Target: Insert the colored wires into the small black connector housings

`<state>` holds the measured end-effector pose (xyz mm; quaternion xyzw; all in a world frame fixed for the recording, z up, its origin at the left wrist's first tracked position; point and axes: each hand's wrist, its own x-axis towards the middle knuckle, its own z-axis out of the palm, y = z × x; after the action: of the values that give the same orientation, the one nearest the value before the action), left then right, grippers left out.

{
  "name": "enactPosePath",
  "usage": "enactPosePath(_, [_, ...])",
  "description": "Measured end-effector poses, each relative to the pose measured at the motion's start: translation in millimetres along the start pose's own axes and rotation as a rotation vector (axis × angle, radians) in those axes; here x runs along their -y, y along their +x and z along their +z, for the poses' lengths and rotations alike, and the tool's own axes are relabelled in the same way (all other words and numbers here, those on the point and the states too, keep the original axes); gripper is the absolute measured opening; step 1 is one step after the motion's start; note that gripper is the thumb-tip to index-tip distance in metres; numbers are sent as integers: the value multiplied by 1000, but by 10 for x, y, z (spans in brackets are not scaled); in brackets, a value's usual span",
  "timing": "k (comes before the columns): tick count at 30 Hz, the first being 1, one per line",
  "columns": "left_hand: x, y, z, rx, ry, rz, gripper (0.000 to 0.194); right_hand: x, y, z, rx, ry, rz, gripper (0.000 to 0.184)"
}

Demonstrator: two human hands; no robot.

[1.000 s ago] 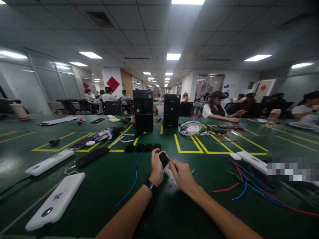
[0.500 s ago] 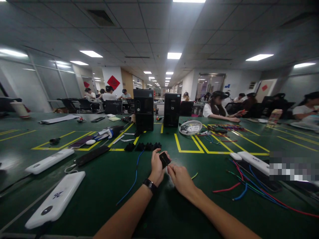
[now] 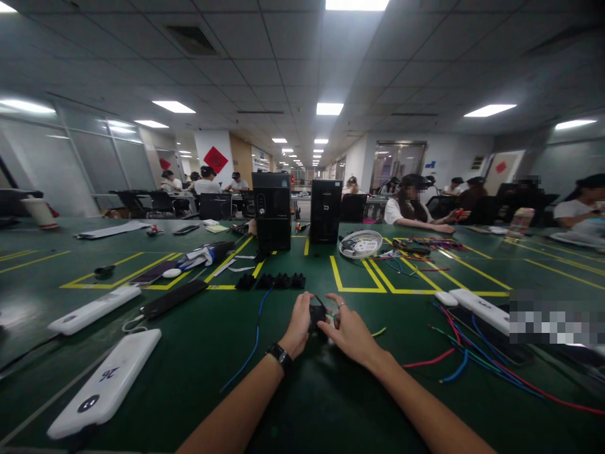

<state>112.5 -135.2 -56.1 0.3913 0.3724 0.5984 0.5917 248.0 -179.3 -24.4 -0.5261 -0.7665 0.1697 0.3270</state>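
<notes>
Between my hands is a small black block (image 3: 317, 317), with a thin dark part standing up at its top. My left hand (image 3: 298, 325), wearing a black wristwatch (image 3: 280, 357), grips the block from the left side. My right hand (image 3: 350, 331) is curled at its right, thumb touching the block and index finger raised and bent. A green-yellow wire (image 3: 379, 331) runs through the right hand and sticks out behind it; how its front end meets the block is hidden by fingers. Several similar black blocks (image 3: 282, 280) stand in a row beyond, with a blue wire (image 3: 258, 328) reaching one.
White power banks (image 3: 106, 381) and a black one (image 3: 174, 298) lie left. Red, blue and green wires (image 3: 466, 347) lie right beside a phone. Further off stand two black computer towers (image 3: 272, 214) and a white basket (image 3: 362, 244). A co-worker (image 3: 409, 205) sits across.
My right hand has gone from a tight pinch below the block to a wider grip with the thumb on it. The block has tilted and dropped slightly; more of the wire shows behind the hand.
</notes>
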Motion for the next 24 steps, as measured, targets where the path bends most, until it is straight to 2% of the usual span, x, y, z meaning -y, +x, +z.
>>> enactPosePath(2, [11, -1, -1, -31, 68, 37, 35, -23, 4, -17, 72, 38, -26, 67])
enactPosePath(4, [-8, -4, -14, -56, 128, 55, 38, -28, 27, -28, 104, 39, -45, 64])
enactPosePath(10, [-108, 26, -49, 31, 288, 68, 44, -60, 225, -67, 134, -89, -116, 56])
enactPosePath(12, [-158, 61, -69, -9, 460, 151, 42, -129, 337, -93, 150, -182, -129, 56])
enactPosePath(15, [-295, 66, -142, -93, 802, 371, 38, -299, 561, -127, 133, -326, -46, 54])
enactPosePath(17, [-424, 4, -237, -64, 1065, 489, 36, -430, 744, -137, 157, -406, 47, 55])
enactPosePath(19, [-558, -99, -379, 14, 1337, 528, 33, -539, 942, -130, 209, -451, 107, 56])
enactPosePath(22, [-706, -259, -665, 109, 1651, 456, 37, -620, 1229, -77, 252, -445, 118, 55])
enactPosePath(24, [-754, -331, -878, 154, 1734, 375, 43, -619, 1382, -16, 257, -417, 112, 55])
